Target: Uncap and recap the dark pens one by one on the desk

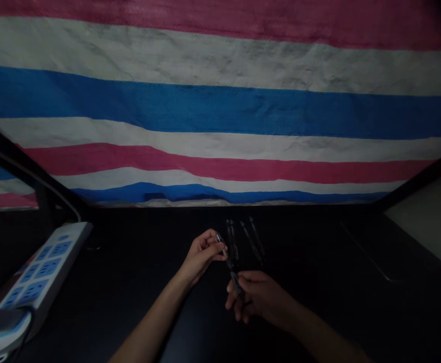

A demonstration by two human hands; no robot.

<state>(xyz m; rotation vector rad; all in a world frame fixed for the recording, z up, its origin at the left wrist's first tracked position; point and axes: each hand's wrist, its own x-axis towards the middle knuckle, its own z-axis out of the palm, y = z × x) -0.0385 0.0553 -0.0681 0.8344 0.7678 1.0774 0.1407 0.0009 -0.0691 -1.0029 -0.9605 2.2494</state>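
Observation:
A dark, slim pen slants between my two hands just above the black table. Thumb and fingers of my left hand pinch its far, clearer-looking end. Around the darker near end, my right hand is closed, thumb on top and fingers curled beneath. Whether the pen is in one piece or parted in the middle, I cannot tell in the dim light. Just beyond my hands, several similar pens lie on the table, roughly side by side, pointing away from me.
A white power strip with blue sockets stands at the left, a dark plug and cable at its near end. A flat dark slab lies on the black table at the right. Striped red, white and blue sheeting hangs behind the table.

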